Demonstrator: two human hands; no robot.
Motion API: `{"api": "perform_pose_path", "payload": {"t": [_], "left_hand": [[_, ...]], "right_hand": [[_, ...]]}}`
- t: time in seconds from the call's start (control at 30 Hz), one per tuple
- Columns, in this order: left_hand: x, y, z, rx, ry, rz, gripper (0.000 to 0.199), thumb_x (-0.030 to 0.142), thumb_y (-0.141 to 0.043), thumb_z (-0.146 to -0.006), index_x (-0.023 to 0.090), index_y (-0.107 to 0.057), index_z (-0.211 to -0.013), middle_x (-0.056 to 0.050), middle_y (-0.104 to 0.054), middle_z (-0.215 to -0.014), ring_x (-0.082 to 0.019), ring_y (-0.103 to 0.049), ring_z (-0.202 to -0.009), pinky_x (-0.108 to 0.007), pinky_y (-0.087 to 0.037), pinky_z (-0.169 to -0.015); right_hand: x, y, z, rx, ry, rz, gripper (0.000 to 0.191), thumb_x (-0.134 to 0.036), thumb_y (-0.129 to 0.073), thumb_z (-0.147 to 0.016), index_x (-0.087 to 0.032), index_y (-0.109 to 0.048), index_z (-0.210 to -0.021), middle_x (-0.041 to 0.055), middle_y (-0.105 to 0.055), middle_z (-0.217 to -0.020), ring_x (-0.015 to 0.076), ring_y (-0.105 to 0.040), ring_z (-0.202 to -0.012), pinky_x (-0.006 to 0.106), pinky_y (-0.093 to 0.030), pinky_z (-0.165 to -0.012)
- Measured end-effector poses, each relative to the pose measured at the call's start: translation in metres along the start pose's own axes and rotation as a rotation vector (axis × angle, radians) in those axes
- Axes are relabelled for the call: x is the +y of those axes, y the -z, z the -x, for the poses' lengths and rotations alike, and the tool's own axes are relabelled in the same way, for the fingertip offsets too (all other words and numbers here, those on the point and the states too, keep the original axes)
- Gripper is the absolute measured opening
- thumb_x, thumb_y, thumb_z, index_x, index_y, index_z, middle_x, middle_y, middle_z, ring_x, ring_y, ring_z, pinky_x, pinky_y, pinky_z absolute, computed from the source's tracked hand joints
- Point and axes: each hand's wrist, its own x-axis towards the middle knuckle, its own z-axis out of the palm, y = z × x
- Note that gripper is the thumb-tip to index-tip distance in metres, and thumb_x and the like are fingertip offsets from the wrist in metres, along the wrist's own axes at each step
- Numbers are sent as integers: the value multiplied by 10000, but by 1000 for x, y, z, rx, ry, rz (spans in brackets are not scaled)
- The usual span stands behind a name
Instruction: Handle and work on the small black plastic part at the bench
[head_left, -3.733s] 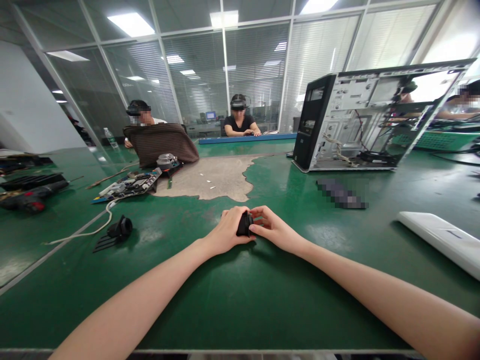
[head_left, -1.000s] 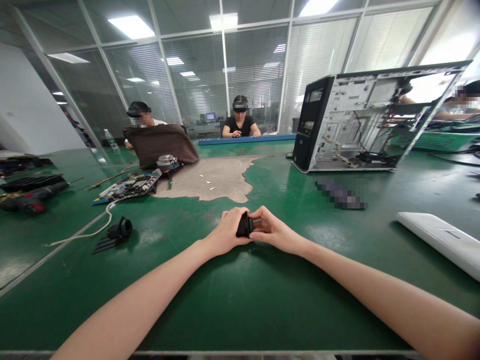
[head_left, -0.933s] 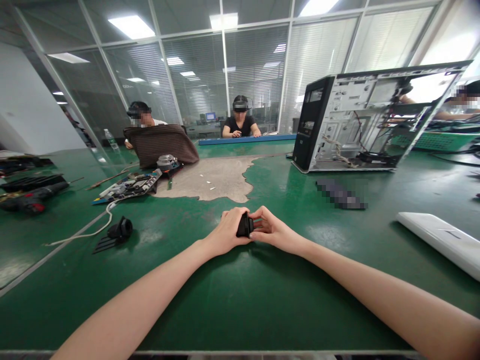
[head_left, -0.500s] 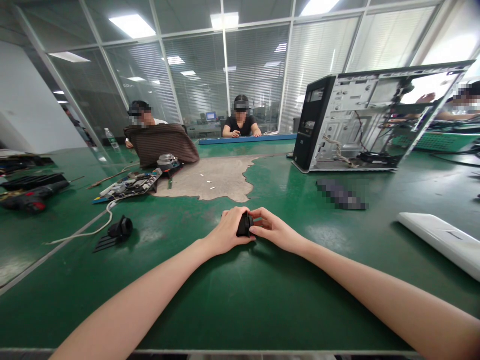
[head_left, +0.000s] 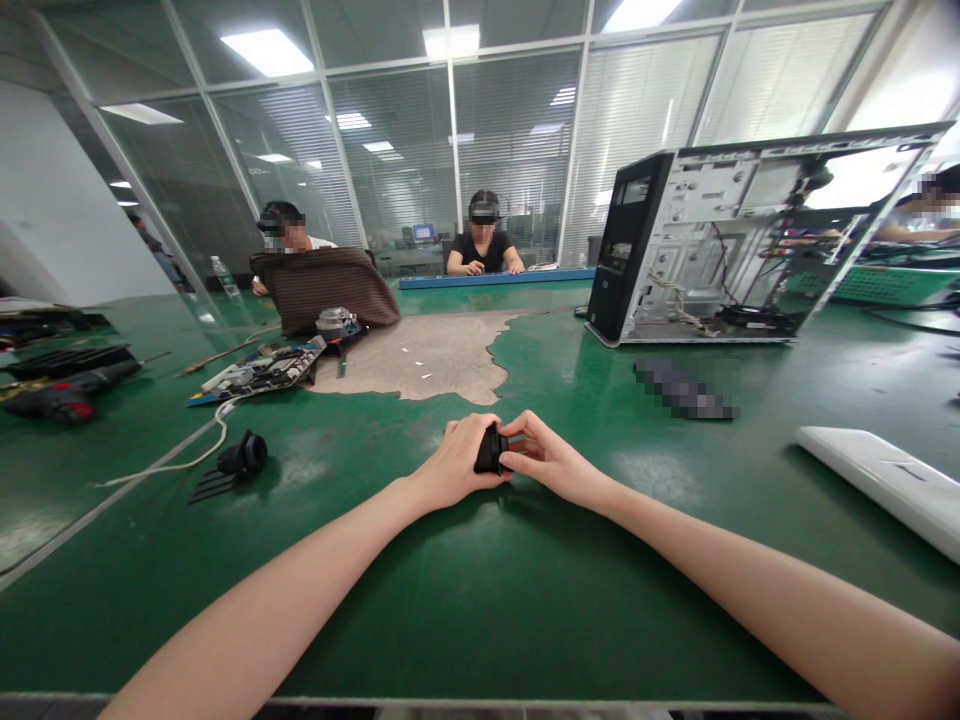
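A small black part [head_left: 489,451] is held between my two hands, low over the green table [head_left: 480,600] in the middle of the view. My left hand [head_left: 456,460] wraps round its left side and top. On the right side, the fingers and thumb of my right hand [head_left: 540,455] grip the same part. My palms and fingers hide much of its shape. Another black part with a round collar and flat prongs [head_left: 244,455] lies on the table to the left of my hands.
An open computer case [head_left: 637,250] stands at the back right, with a white panel [head_left: 885,480] nearer. A circuit board [head_left: 259,372] and a drill [head_left: 60,400] lie left. A bare patch [head_left: 420,355] marks the table. People sit beyond.
The fingers of my right hand have shifted slightly on the black part. My left hand and the part have hardly moved. The far person's hand has moved a little.
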Motion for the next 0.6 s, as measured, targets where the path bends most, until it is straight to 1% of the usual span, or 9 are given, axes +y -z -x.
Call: {"api": "perform_pose_path", "payload": {"t": [0.17,0.23,0.37,0.43,0.6], "left_hand": [[2,2,0,-7,17,16,521,362,-628,-679,215,-350,-1095,-50,-492,-1026,-218,-469,-947,-366,-319,-839],[2,3,0,-9,17,18,513,351,-624,-683,213,-351,-1096,-52,-489,-1033,-220,-466,-954,-368,-318,-844],[1,3,1,-11,7,13,532,317,-632,-674,208,-342,-1106,-60,-479,-1057,-226,-458,-978,-371,-318,-857],[1,2,1,-6,4,13,535,316,-634,-670,208,-343,-1106,-59,-482,-1053,-226,-463,-976,-370,-319,-856],[0,0,0,8,11,10,528,357,-633,-671,205,-357,-1095,-53,-493,-1033,-222,-477,-955,-368,-326,-842]], "right_hand": [[2,1,-1,-3,-36,13,287,-270,-577,-746,-199,-423,-978,38,-482,-1017,139,-546,-884,315,-466,-764],[2,2,-1,-32,-35,-5,295,-269,-595,-732,-200,-422,-961,34,-495,-995,144,-546,-890,319,-469,-760],[2,3,0,-84,-19,-57,375,-247,-649,-686,-219,-387,-952,7,-517,-920,135,-550,-871,313,-476,-758],[2,3,1,-87,-15,-61,353,-263,-639,-697,-218,-388,-941,10,-514,-937,132,-547,-874,304,-479,-752],[1,2,0,-21,-4,-22,250,-286,-586,-743,-206,-411,-903,15,-495,-965,121,-548,-845,280,-476,-717]]}}
